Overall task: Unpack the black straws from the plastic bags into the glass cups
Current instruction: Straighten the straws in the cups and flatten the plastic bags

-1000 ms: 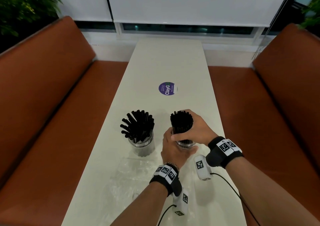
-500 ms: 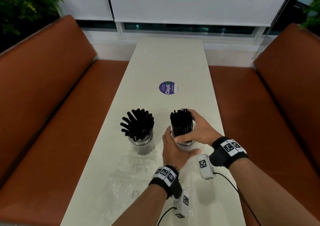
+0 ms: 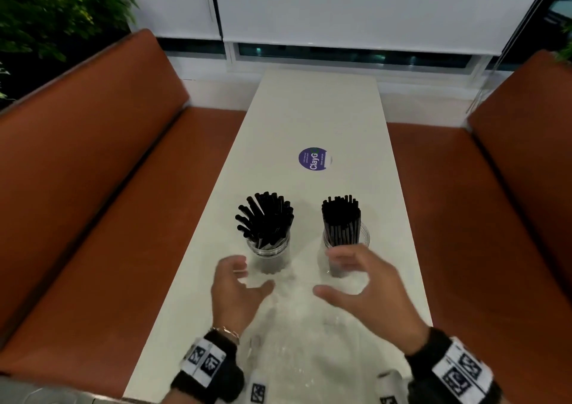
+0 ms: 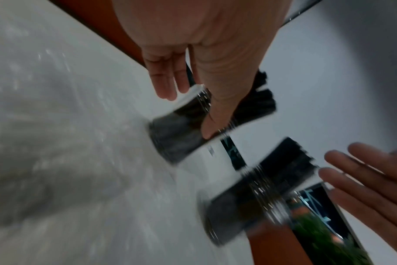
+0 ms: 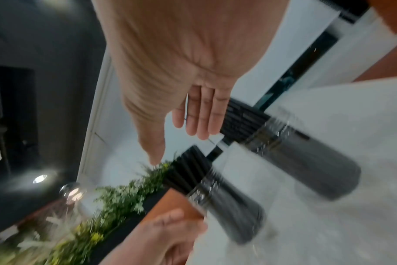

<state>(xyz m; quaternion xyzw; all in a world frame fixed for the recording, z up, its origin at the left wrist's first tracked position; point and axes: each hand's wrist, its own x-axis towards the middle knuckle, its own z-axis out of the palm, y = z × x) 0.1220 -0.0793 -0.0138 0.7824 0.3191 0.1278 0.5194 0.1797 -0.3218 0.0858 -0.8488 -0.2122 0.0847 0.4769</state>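
Two glass cups stand side by side on the white table (image 3: 318, 112). The left cup (image 3: 270, 249) holds splayed black straws (image 3: 265, 218). In the right cup (image 3: 364, 237) a tight upright bundle of black straws (image 3: 341, 219) stands. My left hand (image 3: 252, 275) hovers open just in front of the left cup, touching nothing. My right hand (image 3: 326, 273) is open in front of the right cup, its fingers hiding the cup's base. The blurred left wrist view shows the left cup (image 4: 177, 136) and the right cup (image 4: 236, 209). The right wrist view has the right cup (image 5: 306, 161) and the left cup (image 5: 231, 208).
Crumpled clear plastic bags (image 3: 297, 326) lie on the table under and between my wrists. A round purple sticker (image 3: 313, 159) sits beyond the cups. Orange benches (image 3: 93, 202) flank the table on both sides. The window wall closes the far end.
Both hands have let go of the right cup and its straw bundle and drawn back toward me. The left hand has swung left, in front of the left cup.
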